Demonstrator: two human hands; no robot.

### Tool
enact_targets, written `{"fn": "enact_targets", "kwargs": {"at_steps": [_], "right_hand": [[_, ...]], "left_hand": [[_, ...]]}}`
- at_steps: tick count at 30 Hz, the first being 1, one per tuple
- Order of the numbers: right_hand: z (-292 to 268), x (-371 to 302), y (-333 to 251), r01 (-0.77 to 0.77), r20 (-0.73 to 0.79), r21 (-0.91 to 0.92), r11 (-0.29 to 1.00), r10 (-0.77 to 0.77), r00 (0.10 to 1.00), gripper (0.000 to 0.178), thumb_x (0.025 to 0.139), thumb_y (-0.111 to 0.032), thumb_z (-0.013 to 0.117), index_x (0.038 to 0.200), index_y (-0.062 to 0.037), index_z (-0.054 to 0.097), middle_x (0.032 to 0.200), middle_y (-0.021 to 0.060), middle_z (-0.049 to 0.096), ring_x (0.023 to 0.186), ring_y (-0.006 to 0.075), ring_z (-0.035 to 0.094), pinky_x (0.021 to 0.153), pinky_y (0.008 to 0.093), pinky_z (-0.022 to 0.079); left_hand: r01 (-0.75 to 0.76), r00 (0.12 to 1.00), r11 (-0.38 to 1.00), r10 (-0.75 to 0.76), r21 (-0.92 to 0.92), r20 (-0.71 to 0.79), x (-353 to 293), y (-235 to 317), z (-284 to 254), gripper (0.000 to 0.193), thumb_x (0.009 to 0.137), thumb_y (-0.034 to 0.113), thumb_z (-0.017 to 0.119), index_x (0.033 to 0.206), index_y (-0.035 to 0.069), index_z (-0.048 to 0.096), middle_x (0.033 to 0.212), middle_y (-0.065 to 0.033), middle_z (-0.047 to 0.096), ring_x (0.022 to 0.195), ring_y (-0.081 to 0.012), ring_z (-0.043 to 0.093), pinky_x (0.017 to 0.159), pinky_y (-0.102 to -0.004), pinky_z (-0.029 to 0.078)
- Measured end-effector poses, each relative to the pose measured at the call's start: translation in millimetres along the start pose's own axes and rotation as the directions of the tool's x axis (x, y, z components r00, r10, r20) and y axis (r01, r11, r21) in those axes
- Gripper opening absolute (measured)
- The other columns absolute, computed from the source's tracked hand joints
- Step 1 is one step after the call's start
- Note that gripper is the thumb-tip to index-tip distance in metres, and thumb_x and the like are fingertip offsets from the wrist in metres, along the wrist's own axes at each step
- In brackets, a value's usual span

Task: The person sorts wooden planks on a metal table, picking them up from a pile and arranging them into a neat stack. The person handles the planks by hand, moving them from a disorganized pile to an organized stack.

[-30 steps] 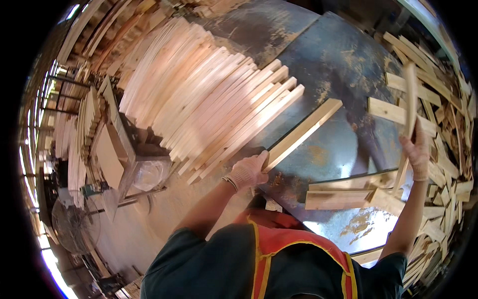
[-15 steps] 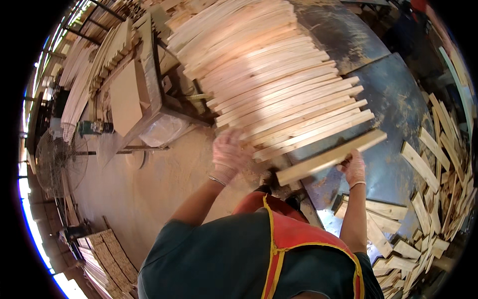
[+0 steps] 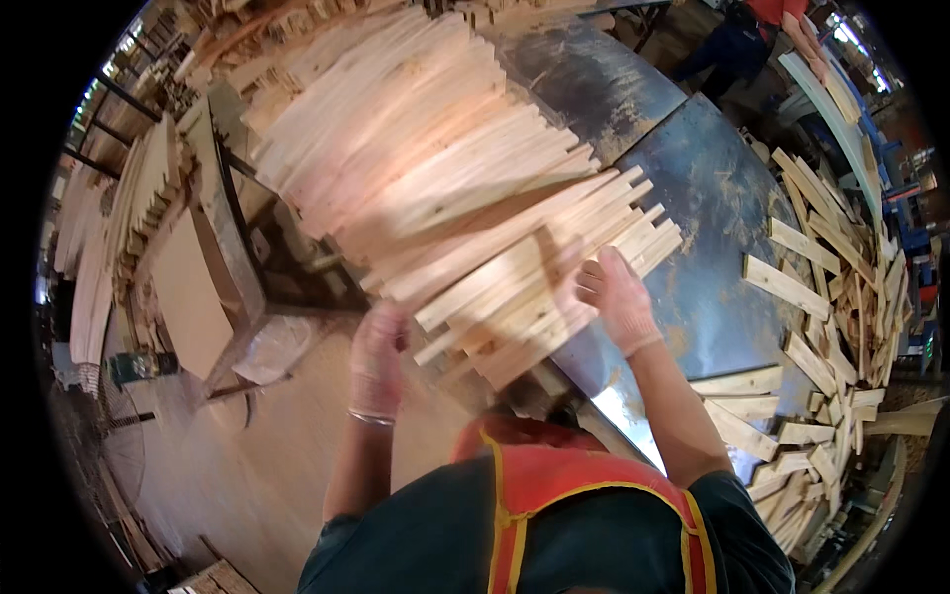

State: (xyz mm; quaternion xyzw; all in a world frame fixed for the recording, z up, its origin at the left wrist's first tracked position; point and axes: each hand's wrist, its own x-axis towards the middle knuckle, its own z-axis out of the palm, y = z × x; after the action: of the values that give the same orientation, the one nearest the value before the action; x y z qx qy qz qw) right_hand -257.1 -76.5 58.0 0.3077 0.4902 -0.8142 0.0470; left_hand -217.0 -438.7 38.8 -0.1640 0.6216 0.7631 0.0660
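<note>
Many pale wooden strips (image 3: 426, 168) lie side by side in a long row on a dark metal tabletop. Their nearest group (image 3: 554, 287) sits at a slightly different angle, with uneven ends. My right hand (image 3: 621, 302), in a thin pale glove, is by the right part of the nearest strips. Its fingers are curled, with nothing visible in them; whether it touches the wood is unclear. My left hand (image 3: 378, 361), gloved too, is beside the left ends of the near strips. Motion blur smears its fingers, and I see no strip held there.
Loose offcuts (image 3: 841, 346) are heaped on the right. The metal tabletop (image 3: 693, 228) carries scattered sawdust. To the left stand a framed table (image 3: 233, 198) and a tan panel (image 3: 188, 287). Another person (image 3: 737, 40) is at the far right.
The short board that my right hand held is no longer in it. Both hands have moved to the ends of the near strips, which now lie askew to the rest. The view has turned.
</note>
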Motion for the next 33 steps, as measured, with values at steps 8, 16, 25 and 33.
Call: {"fn": "enact_targets", "kwargs": {"at_steps": [8, 16, 25, 33], "right_hand": [[113, 57, -41, 0.169, 0.030, 0.404, 0.899, -0.198, 0.980, 0.085, 0.091, -0.013, 0.078, 0.160, 0.0028, 0.031, 0.114, 0.0157, 0.059, 0.098, 0.0308, 0.065, 0.086, 0.0482, 0.062], [83, -34, -61, 0.702, 0.702, -0.710, 0.057, -0.022, 0.712, 0.088, 0.079, -0.005, 0.076, 0.161, -0.0043, 0.042, 0.132, 0.0158, 0.065, 0.122, 0.0292, 0.065, 0.101, 0.0358, 0.057], [-127, -68, -18, 0.329, 0.143, -0.920, 0.213, -0.599, 0.788, 0.076, 0.085, -0.007, 0.081, 0.155, -0.0023, 0.053, 0.151, 0.0200, 0.059, 0.143, 0.0334, 0.055, 0.119, 0.0420, 0.044], [-399, -182, 90, 0.044, -0.633, -0.677, 0.734, -0.612, 0.474, 0.062, 0.097, -0.022, 0.069, 0.152, 0.0020, 0.054, 0.152, 0.0243, 0.059, 0.142, 0.0347, 0.057, 0.119, 0.0423, 0.044]], "left_hand": [[-0.494, 0.859, 0.384, 0.075, 0.780, 0.507, -2, 137, 50, 0.057, 0.086, 0.023, 0.080, 0.138, 0.005, 0.064, 0.120, -0.0128, 0.066, 0.110, -0.0288, 0.065, 0.099, -0.0397, 0.052], [-0.639, 0.233, -0.631, 0.387, 0.440, 0.892, 73, 122, 101, 0.035, 0.091, 0.022, 0.073, 0.124, 0.014, 0.064, 0.121, -0.0062, 0.067, 0.114, -0.0224, 0.065, 0.095, -0.0476, 0.057], [0.058, 0.698, -0.677, 0.553, 0.734, 0.455, 252, 146, 7, 0.041, 0.107, 0.042, 0.059, 0.140, 0.018, 0.055, 0.099, -0.0084, 0.068, 0.083, -0.0212, 0.069, 0.074, -0.0399, 0.059], [0.152, 0.573, -0.831, 0.515, 0.535, 0.637, 254, 83, 54, 0.058, 0.110, 0.041, 0.049, 0.161, 0.016, 0.039, 0.155, -0.0154, 0.046, 0.131, -0.0348, 0.054, 0.104, -0.0497, 0.047]]}}
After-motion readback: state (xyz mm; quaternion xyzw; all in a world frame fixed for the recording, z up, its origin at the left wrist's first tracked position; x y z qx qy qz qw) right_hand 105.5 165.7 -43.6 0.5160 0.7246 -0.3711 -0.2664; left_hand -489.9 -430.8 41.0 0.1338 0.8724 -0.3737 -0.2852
